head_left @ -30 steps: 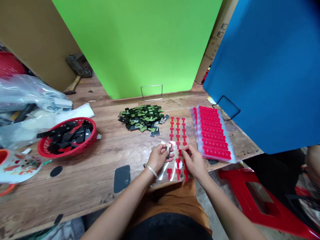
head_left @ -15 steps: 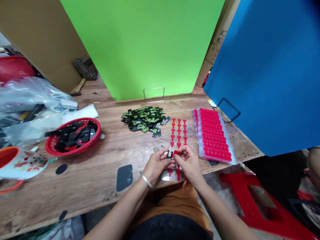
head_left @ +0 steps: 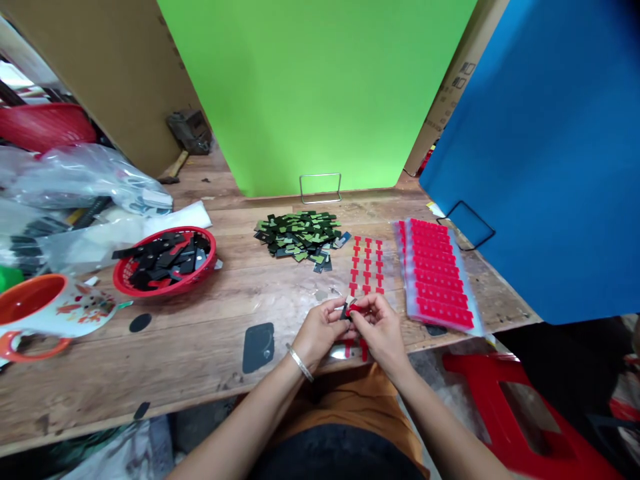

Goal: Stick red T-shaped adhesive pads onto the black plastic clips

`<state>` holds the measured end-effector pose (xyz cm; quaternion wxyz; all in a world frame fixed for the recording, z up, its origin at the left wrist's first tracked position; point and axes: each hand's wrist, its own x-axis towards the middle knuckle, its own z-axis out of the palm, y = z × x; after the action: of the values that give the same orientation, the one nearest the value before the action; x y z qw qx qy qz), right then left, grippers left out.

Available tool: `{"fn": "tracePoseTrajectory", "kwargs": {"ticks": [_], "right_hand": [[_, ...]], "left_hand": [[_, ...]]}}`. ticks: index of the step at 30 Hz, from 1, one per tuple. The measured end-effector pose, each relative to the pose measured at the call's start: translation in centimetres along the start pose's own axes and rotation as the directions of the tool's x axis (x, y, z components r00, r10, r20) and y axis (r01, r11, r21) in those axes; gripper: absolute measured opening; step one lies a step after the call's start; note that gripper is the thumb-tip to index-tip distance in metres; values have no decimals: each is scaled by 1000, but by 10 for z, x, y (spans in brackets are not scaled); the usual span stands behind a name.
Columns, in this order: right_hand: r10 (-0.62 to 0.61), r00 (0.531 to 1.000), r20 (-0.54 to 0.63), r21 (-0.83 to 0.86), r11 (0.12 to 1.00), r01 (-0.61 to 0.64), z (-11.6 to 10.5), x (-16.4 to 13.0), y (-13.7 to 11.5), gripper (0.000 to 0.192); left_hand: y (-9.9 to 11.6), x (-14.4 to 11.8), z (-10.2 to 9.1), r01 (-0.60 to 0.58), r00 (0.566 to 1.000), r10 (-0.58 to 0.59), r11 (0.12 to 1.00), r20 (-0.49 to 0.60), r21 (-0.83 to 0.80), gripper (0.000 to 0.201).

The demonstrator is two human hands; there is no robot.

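Both hands have lifted together off the clear sticker sheet (head_left: 367, 263): left hand (head_left: 320, 330) fingers pinch a small black piece (head_left: 346, 311) steady while right hand (head_left: 381, 328) fingers press a red sticker (head_left: 355, 309) onto it. Beyond, on the worktop (head_left: 200, 333), lie the green-black pile (head_left: 300, 235) and stacked red sheets (head_left: 439, 275), within reach.

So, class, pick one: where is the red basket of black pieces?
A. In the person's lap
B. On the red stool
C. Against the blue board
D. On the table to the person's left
D: the red basket sits on the wooden table, left of both hands and the green pile.
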<state>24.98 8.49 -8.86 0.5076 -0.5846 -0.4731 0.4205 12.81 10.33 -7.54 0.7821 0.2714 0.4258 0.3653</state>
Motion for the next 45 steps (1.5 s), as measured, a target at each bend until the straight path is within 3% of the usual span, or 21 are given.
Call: {"fn": "tracePoseTrajectory", "kwargs": {"ticks": [26, 30, 36, 45], "right_hand": [[2, 1000, -5, 7, 1000, -2, 3, -6, -4, 12], [-69, 997, 21, -71, 995, 71, 2, -12, -8, 10], [-320, 945, -63, -312, 906, 285, -2, -7, -12, 7], [-268, 963, -35, -279, 928, 248, -3, 0, -16, 7]], "left_hand": [[0, -3, 0, -89, 995, 84, 993, 54, 81, 42], [-2, -1, -2, -107, 994, 104, 989, 35, 98, 45], [-1, -3, -2, -120, 992, 117, 987, 40, 103, 46], [0, -4, -3, -108, 992, 99, 986, 74, 126, 45]]}}
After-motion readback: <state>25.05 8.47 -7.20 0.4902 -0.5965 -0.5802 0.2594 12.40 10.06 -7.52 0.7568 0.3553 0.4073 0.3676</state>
